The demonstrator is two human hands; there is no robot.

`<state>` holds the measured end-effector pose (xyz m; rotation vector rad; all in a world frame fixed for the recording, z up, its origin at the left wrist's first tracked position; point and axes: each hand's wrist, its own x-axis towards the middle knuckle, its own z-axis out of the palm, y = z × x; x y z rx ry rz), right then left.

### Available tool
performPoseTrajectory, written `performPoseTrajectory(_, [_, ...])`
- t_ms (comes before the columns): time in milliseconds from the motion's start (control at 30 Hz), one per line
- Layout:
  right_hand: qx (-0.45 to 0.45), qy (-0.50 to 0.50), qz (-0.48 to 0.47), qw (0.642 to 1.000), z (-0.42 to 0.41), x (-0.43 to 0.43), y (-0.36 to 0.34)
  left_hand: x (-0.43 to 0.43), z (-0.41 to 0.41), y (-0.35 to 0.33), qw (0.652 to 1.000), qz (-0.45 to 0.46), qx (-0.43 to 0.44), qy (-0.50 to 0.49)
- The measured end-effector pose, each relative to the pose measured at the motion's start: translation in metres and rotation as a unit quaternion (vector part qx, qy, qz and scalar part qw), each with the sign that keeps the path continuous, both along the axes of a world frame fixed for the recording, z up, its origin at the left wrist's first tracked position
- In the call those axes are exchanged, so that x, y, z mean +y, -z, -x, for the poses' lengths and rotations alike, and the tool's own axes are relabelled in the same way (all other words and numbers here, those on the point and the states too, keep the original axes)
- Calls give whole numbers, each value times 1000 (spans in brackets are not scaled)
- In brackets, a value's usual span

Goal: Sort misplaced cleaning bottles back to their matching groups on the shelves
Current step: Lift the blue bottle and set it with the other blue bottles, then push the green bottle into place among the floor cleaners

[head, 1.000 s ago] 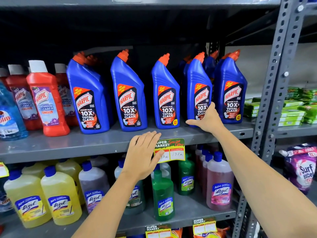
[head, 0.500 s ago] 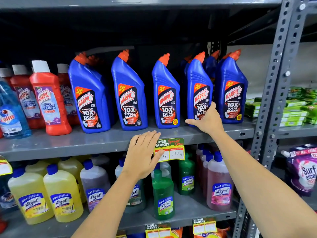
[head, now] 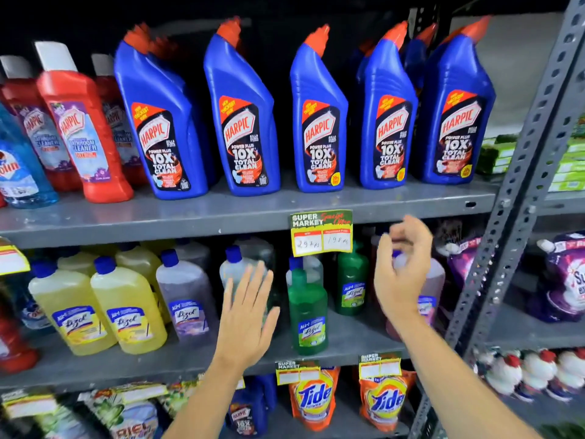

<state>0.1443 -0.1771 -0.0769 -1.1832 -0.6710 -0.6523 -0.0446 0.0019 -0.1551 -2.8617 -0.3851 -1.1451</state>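
Several blue Harpic bottles (head: 243, 122) with orange caps stand in a row on the upper shelf (head: 190, 217). Below them are yellow Lizol bottles (head: 129, 308), a lavender one (head: 186, 299), green ones (head: 308, 312) and a pink one (head: 435, 286). My left hand (head: 247, 315) is open and flat, fingers spread, in front of a pale Lizol bottle (head: 234, 267) without touching it. My right hand (head: 402, 267) is blurred. Its fingers curl loosely around the pink bottle's blue cap, with a gap showing.
Red Harpic bathroom cleaners (head: 82, 134) and a blue Colin bottle (head: 19, 172) stand at the upper left. A price tag (head: 321, 232) hangs from the shelf edge. Tide pouches (head: 311, 397) sit on the bottom shelf. A grey perforated upright (head: 519, 185) rises at right, with purple Surf pouches (head: 566, 280) beyond.
My right hand left the blue Harpic bottle and dropped to the pink Lizol's cap. My left hand lowered from the shelf edge to the lower shelf. The view moved closer.
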Motion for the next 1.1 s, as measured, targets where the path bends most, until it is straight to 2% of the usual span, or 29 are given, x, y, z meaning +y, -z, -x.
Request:
performPoseTrajectory(133, [104,-81,161,978,21,12,85,3,20,95,980,80,183,-17])
performPoseTrajectory(233, [165,-108,287,938,30,18,120,7,30,150,944,120,301,-52])
performPoseTrajectory(300, [206,-129,350,905,33,24,131,8,31,168,930,138,334,-66])
performPoseTrajectory(400, [242,-162,405,867,37,38,134,5,27,172,926,145,342,-74])
performPoseTrajectory(467, [254,-166,417,857,43,50,136,4,26,175,928,142,337,-75])
performPoseTrajectory(667, [261,-95,398,874,58,71,148,2,26,184,935,127,323,-79])
performPoseTrajectory(1100, [260,-62,433,861,34,53,148,7,30,180,933,105,336,-72])
